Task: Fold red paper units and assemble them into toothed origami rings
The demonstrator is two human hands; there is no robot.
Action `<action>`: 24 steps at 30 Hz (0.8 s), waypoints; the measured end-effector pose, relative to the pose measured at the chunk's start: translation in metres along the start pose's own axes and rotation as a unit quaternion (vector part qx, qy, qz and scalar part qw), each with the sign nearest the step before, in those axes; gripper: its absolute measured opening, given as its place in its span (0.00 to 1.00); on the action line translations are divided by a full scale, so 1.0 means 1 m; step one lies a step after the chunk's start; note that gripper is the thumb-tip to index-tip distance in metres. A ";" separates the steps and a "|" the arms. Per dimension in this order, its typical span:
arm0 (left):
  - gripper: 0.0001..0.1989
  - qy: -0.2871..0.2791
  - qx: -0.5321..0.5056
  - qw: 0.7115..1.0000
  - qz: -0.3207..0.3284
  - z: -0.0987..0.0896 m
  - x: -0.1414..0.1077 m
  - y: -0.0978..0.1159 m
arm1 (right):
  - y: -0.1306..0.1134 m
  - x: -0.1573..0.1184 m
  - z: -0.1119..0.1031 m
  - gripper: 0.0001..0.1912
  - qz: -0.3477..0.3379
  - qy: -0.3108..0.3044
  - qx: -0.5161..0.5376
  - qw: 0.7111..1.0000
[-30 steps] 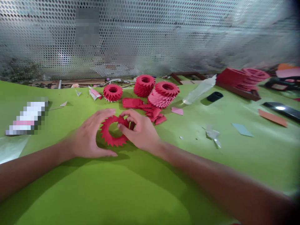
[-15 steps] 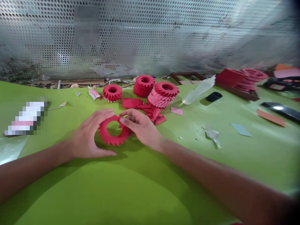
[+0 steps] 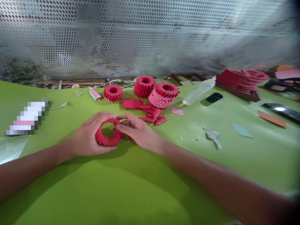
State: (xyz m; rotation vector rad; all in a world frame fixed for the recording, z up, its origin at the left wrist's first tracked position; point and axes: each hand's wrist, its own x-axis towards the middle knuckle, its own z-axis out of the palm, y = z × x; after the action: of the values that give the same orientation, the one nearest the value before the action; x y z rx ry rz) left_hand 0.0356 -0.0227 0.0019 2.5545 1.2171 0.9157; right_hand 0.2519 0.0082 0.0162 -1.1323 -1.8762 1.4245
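Observation:
A toothed ring of folded red paper (image 3: 102, 137) stands tilted on the green surface, held between both hands. My left hand (image 3: 92, 135) curls around its left side, with the fingers over the top. My right hand (image 3: 138, 130) pinches its right side, with the thumb and fingers at the rim. Part of the ring is hidden by my fingers. Just beyond my right hand lie loose red paper pieces (image 3: 152, 117).
Several stacked paper rings (image 3: 144, 86) stand behind my hands, beside a flat red paper bundle (image 3: 132, 103). To the right lie a clear plastic bottle (image 3: 199, 90) and a black cap (image 3: 214, 97). A perforated metal sheet (image 3: 140, 37) rises behind the green-covered table (image 3: 192, 162).
The red ring has shifted slightly left and tilted more upright. Both hands have closed in on it.

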 end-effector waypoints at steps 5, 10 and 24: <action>0.42 -0.012 0.021 0.998 -0.064 -0.003 0.002 -0.006 | -0.014 0.001 -0.049 0.18 -0.034 0.083 -0.197 0.976; 0.43 -0.036 0.083 0.988 -0.125 -0.006 0.007 -0.017 | -0.029 -0.003 -0.107 0.13 -0.041 0.237 -0.422 0.874; 0.30 -0.074 0.141 0.981 -0.114 -0.004 0.006 -0.022 | -0.009 0.005 -0.125 0.19 -0.016 -0.039 -0.567 0.823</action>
State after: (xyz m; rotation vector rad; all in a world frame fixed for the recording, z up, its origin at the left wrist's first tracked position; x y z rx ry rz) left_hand 0.0220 -0.0040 -0.0004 2.5554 1.6526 0.5264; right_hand 0.3470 0.0757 0.0629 -1.4848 -2.8569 0.1674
